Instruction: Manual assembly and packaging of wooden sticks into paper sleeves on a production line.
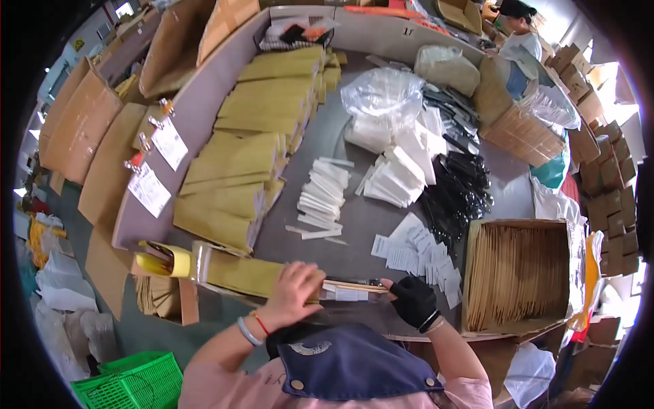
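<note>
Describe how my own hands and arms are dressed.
Your left hand is ungloved, with a red cord bracelet and a pale band at the wrist. Your right hand wears a black glove that leaves the thumb tip exposed; a pale ring circles that wrist. Both sleeves are short and pink.

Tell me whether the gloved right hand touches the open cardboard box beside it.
Apart: the head view shows grey tabletop between the right hand and the cardboard box.
</note>
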A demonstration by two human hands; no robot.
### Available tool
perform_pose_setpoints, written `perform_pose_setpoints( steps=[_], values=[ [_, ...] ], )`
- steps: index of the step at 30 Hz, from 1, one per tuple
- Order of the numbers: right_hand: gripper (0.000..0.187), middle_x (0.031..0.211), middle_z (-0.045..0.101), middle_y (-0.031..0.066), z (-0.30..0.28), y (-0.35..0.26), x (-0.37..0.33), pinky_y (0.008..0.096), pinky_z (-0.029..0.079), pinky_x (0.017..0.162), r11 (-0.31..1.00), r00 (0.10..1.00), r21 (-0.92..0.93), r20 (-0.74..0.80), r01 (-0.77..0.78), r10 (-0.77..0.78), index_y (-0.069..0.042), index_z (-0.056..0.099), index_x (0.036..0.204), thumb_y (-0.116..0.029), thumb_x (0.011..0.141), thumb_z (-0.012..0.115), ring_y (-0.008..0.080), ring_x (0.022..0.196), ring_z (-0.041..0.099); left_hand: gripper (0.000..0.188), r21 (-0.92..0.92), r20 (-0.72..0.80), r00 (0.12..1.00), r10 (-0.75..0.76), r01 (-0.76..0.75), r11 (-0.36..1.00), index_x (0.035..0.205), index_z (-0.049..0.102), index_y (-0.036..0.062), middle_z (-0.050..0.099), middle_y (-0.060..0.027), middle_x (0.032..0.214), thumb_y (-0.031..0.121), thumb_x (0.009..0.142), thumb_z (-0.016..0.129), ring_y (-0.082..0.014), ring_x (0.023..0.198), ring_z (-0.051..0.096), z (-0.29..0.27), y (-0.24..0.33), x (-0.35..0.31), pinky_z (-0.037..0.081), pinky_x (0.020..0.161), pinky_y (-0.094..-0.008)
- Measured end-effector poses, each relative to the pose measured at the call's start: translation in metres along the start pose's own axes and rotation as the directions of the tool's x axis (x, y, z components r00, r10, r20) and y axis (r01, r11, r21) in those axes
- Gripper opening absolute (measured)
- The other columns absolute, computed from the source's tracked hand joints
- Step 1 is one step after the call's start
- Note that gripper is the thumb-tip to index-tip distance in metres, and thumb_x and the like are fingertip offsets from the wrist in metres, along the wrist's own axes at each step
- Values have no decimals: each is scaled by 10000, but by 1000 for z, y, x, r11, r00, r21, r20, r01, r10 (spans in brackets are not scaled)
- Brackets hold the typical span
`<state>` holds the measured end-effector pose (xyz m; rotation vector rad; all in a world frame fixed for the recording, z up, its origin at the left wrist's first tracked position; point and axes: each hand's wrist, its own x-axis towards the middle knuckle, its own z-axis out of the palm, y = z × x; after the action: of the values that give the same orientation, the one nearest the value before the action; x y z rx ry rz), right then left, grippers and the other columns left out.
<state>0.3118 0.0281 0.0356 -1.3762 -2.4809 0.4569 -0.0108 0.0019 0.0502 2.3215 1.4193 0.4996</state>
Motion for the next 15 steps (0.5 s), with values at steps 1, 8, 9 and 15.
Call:
perform_pose_setpoints(
  steps=[1, 8, 9, 15],
  values=[
    [368, 730, 566, 28, 5, 5, 0, 389, 474, 556, 997, 997, -37, -7, 71, -71, -294, 660, 1181, -268, 816, 693, 247, 684, 587, 717, 14, 1, 1000, 6, -6, 1000, 1243, 581, 71, 514, -126, 1287, 351, 631, 826, -359, 1193, 441, 1, -10, 4, 319, 1044, -503],
    [370, 745, 582, 50, 21, -1, 2, 375, 461, 580, 993, 990, -97, 131, 68, -55, -283, 651, 1196, -219, 832, 660, 253, 699, 586, 727, -47, 37, 999, 37, -35, 998, 1251, 580, 69, 534, -101, 1244, 347, 627, 829, -332, 1143, 462, 18, -21, -2, 361, 1015, -473],
    [380, 778, 601, 65, 31, -3, 6, 394, 467, 603, 996, 989, -14, 119, 93, -90, -273, 643, 1205, -197, 833, 650, 272, 728, 593, 727, -50, 40, 998, 42, -40, 998, 1251, 580, 69, 534, -101, 1244, 347, 627, 829, -332, 1143, 462, 22, -18, 1, 361, 1015, -473],
    [245, 981, 658, 135, 42, -33, 18, 428, 515, 798, 944, 1000, 330, -7, 11, -9, -121, 682, 1052, -134, 808, 665, 315, 899, 626, 740, -72, 17, 998, 64, -63, 995, 1236, 584, 61, 543, -95, 1216, 267, 579, 855, -325, 1118, 474, 34, 12, 22, 386, 988, -455]
  ],
)
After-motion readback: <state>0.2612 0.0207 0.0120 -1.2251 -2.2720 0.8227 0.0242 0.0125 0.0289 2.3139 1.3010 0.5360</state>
